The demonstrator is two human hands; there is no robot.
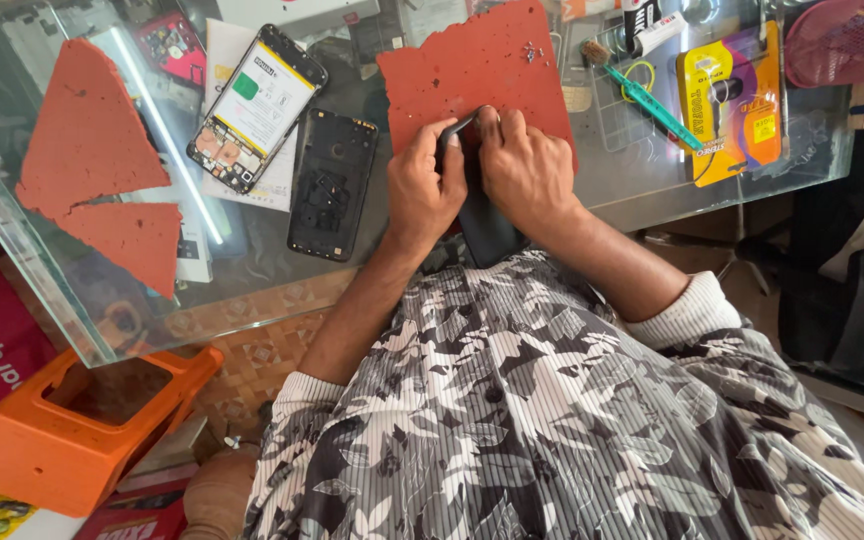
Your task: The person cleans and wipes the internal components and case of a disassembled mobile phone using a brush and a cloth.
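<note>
I wear a loose shirt (552, 420) printed with grey, black and white leaves over fine vertical stripes. Its sleeves are pushed up past my forearms. A cream ribbed cuff (687, 310) shows at the right sleeve's end, and another (297, 388) at the left sleeve's end, both just beside the shirt's leaf print.

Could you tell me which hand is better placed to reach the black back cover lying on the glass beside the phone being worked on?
Probably the left hand: the black back cover lies just to its left, while the right hand sits farther away.
</note>
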